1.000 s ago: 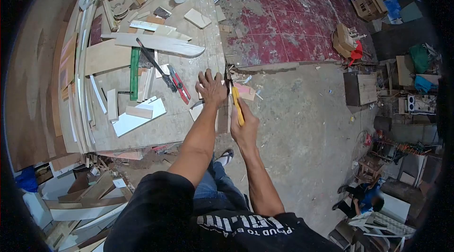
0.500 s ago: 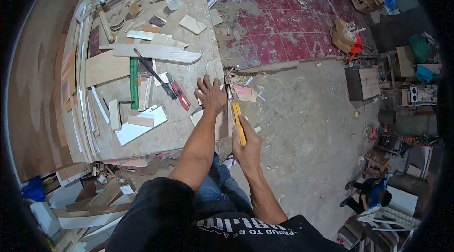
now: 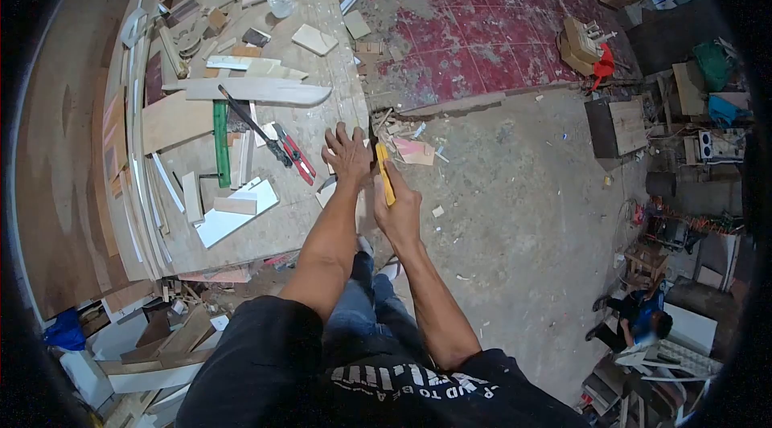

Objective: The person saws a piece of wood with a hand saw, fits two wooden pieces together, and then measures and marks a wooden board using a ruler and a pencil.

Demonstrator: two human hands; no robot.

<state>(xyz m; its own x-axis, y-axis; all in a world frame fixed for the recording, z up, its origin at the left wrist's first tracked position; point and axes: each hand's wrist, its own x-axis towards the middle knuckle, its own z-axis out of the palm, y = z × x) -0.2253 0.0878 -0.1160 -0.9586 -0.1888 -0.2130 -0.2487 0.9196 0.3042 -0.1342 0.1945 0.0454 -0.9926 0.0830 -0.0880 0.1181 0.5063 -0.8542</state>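
Note:
My left hand [image 3: 348, 156] lies palm down at the right edge of the wooden worktable [image 3: 277, 231], its fingers spread over a pale piece mostly hidden beneath it. My right hand [image 3: 400, 209] is closed around a tool with a yellow handle [image 3: 385, 175], just off the table edge. The tool points forward along that edge, close beside my left fingers; its working end cannot be made out. Left of my left hand are red-handled cutters [image 3: 297, 156] and a dark bar-like tool [image 3: 253, 124]. A long shaped white wooden piece [image 3: 257, 91] lies farther up the table.
A green strip [image 3: 220, 143] and a white board [image 3: 237, 215] are on the table among several offcuts. Scraps [image 3: 412, 151] litter the concrete floor right of the table. A person [image 3: 635, 317] sits at the lower right. Wood scraps are piled at lower left.
My right hand and the yellow-handled tool have moved forward and left, closer to my left hand. The view has shifted slightly; my left hand stays spread at the table edge.

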